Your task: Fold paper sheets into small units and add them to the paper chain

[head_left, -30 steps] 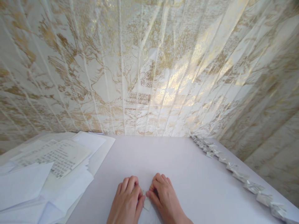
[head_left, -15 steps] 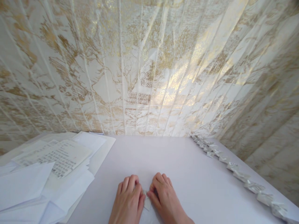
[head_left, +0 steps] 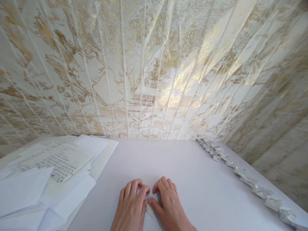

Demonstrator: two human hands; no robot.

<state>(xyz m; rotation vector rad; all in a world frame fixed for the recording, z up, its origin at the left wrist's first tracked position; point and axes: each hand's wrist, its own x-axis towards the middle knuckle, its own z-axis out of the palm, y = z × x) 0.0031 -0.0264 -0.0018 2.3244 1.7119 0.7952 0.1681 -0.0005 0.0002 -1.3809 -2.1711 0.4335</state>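
Note:
A small piece of folded paper lies at the front middle of the table, largely hidden between my hands. My left hand is on its left side, with thumb and forefinger pinching its edge. From the right, my right hand has its thumb tip against the paper and its fingers curled over. Both hands rest low on the white table. The paper's exact shape cannot be made out.
A spread pile of white papers covers the table's left side, with a printed sheet among them. Several small folded paper pieces form a line along the right edge. A gold-patterned curtain hangs behind.
Both thumbs and forefingers have shifted slightly on the folded paper, and my right thumb has come closer to my left hand. The view has moved a little.

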